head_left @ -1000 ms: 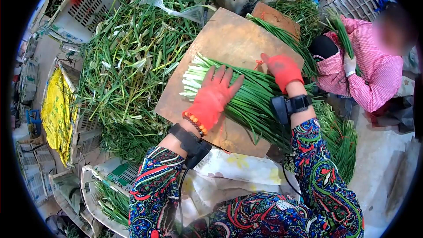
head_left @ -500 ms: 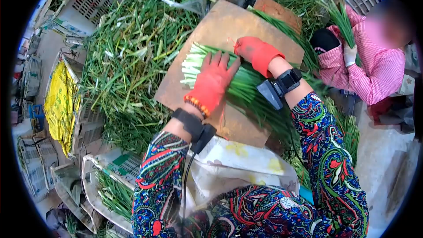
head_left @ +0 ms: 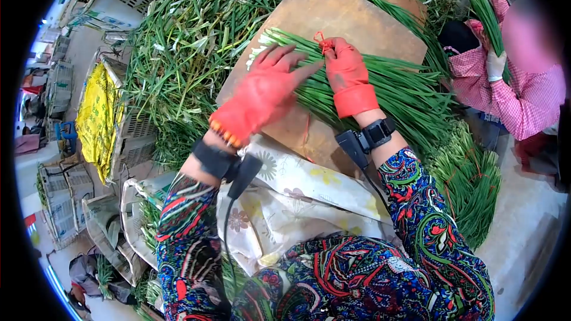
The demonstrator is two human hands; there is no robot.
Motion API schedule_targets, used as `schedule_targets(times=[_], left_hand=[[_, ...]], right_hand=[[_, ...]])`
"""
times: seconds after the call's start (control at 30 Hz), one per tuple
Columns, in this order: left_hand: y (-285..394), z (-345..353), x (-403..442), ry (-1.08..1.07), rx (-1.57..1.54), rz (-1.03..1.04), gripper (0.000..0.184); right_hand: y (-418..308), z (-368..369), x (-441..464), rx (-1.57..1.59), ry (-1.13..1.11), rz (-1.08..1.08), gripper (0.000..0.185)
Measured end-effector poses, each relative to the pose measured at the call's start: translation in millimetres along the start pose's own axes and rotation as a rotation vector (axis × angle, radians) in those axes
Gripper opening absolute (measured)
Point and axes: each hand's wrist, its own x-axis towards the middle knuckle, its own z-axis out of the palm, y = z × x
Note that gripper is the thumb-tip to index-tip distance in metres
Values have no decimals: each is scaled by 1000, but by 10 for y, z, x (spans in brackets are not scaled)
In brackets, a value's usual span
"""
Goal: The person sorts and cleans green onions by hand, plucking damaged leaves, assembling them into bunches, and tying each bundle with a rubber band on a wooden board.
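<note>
A bunch of garlic chives [head_left: 395, 83] lies across a worn brown board [head_left: 324, 9], white ends to the left and green leaves fanning right. My left hand [head_left: 262, 92], in a red rubber glove, is over the stems near the white ends. Its fingers are stretched out and apart, holding nothing, and the palm is slightly blurred. My right hand [head_left: 347, 74], gloved the same way, sits on the bunch with fingers closed in a pinch at a red tie [head_left: 323, 41]. Loops of the tie stick up beyond the fingertips.
Loose leaves and trimmings [head_left: 190, 53] pile up left of the board. Tied bunches [head_left: 470, 184] lie at the right. A co-worker in a pink checked top [head_left: 523, 101] holds another bunch [head_left: 485, 12]. White crates and a yellow sack [head_left: 98, 122] stand at the left.
My left hand has lifted and slid left and down off the stems. My right hand has turned, with its fingers now pointing up the board at the tie. The camera view has shifted.
</note>
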Motion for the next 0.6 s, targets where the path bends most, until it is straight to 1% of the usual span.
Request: schedule_targets(times=[0.03,0.07,0.13,0.23,0.33,0.37,0.47,0.5,0.53,0.6], left_hand=[[-7,19,-99,18,-16,94,50],[54,123,-186,-100,17,168,47],[179,436,-424,-329,86,309,42],[322,854,-606,-202,2,304,33],[291,952,-640,-188,-14,279,26],[256,982,-660,-115,-93,284,21],[148,749,-687,-97,-206,192,20],[137,677,-689,-42,-301,117,17],[144,615,-679,24,-386,33,17],[171,450,-607,174,-531,-132,19]], right_hand=[[-17,-7,-5,-6,-3,23,12],[-24,-19,-15,-15,-6,46,12],[-38,-40,-27,-60,-2,20,12],[-31,-30,-19,-106,14,-9,12],[-58,-50,-12,-101,19,-6,11],[-66,-66,-20,-98,20,-4,11],[-62,-71,-11,-44,4,-2,10],[-91,-84,-15,-29,10,-8,11],[-121,-97,-27,-13,15,-15,11],[-130,-109,-82,-112,31,-45,16]])
